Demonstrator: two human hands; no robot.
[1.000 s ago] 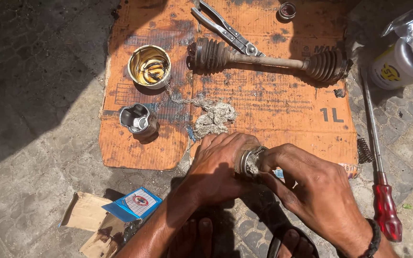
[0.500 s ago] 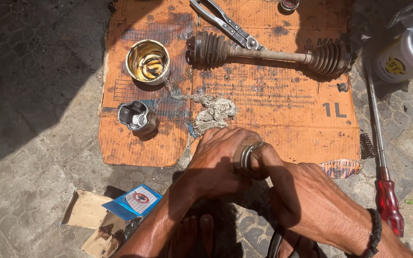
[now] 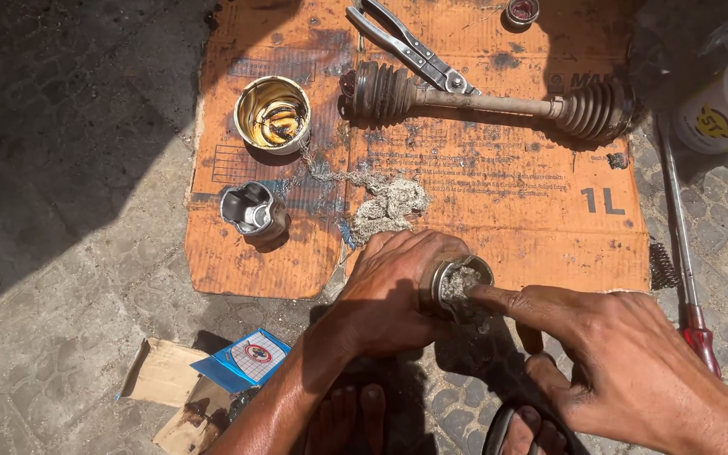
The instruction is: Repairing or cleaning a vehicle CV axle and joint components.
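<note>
A: What are the hands doing?

B: The left hand (image 3: pixel 389 295) is curled tight around a round metal cup (image 3: pixel 458 285), its fingers wrapped over the side so the open mouth faces up. The right hand (image 3: pixel 625 371) is mostly folded, with one finger stretched out straight and its tip pressed into the grey stuffing inside the cup.

A: And close around the fingers?

B: Just beyond the left knuckles lies a wad of grey rag (image 3: pixel 388 205) on a sheet of orange cardboard (image 3: pixel 499 227). Further off past the left fingers sits a shiny metal part (image 3: pixel 253 211), and beyond that a tin (image 3: pixel 272 113) with greasy pieces in it.

A: Further still?

B: Well past both sets of fingers an axle shaft (image 3: pixel 490 103) with ribbed rubber boots at each end lies across the cardboard, pliers (image 3: pixel 410 46) resting just behind it. Out past the right hand, a red-handled screwdriver (image 3: pixel 688 278) lies on the paving. Nearer the left wrist is a small blue box (image 3: pixel 242 360).
</note>
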